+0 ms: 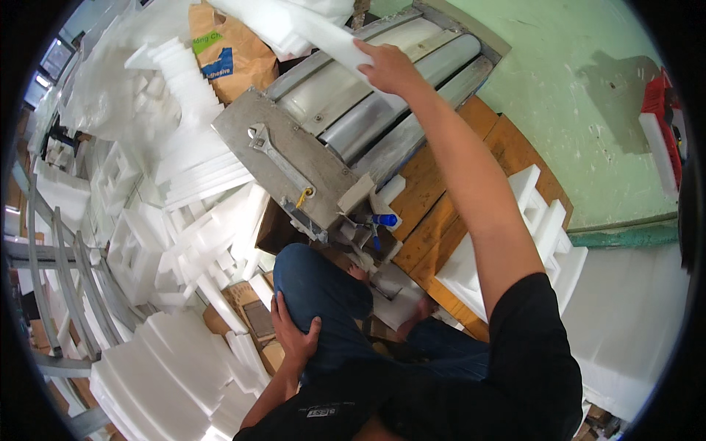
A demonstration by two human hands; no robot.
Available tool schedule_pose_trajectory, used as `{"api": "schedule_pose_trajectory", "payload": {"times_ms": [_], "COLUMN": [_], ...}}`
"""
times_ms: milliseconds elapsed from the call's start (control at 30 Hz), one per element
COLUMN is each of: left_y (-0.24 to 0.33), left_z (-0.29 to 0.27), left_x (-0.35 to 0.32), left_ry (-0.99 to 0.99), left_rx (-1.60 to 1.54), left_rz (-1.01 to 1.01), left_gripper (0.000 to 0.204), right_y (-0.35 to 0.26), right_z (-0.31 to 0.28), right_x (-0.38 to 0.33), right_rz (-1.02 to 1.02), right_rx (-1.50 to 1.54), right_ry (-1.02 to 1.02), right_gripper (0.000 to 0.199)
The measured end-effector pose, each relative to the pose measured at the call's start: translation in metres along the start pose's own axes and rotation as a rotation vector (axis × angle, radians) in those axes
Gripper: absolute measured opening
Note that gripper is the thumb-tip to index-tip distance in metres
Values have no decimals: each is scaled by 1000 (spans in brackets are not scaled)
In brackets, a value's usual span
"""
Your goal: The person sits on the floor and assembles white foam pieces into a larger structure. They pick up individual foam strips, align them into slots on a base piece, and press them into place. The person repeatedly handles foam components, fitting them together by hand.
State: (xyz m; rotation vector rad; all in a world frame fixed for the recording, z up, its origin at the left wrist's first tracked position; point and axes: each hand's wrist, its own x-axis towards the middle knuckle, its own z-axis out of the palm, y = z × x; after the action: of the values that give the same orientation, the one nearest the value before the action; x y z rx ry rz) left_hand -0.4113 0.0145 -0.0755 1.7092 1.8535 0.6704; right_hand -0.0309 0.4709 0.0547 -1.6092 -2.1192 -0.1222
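Observation:
My right hand reaches forward over a grey metal roller machine. Its fingers are closed on the near end of a long white foam strip, which runs away to the upper left across the machine's far side. Below the strip lie the machine's long metal rollers. An adjustable wrench rests on the flat grey end plate. With fingers spread, my left hand lies on my bent knee and holds nothing.
A brown paper bag stands behind the machine. White foam pieces are heaped on the left beside a curved metal rack. Foam frames sit on the wooden boards at right. A blue-handled tool is by the machine's near corner.

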Motion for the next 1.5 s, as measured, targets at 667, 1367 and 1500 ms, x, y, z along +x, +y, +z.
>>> {"api": "schedule_pose_trajectory", "payload": {"times_ms": [667, 1367, 1500], "left_y": [-11, -3, -11], "left_z": [4, 4, 10], "left_x": [3, 4, 3], "left_ry": [-41, -101, -88], "left_rx": [-91, 17, 24], "left_rz": [-35, -77, -63], "left_gripper": [103, 112, 114], "right_y": [161, 245, 237], "right_z": [-164, -196, -191], "right_x": [-196, -249, -228], "right_rz": [593, 512, 528], "right_rx": [1661, -313, -478], "right_ry": [195, 224, 81], "right_gripper": [60, 50, 49]}}
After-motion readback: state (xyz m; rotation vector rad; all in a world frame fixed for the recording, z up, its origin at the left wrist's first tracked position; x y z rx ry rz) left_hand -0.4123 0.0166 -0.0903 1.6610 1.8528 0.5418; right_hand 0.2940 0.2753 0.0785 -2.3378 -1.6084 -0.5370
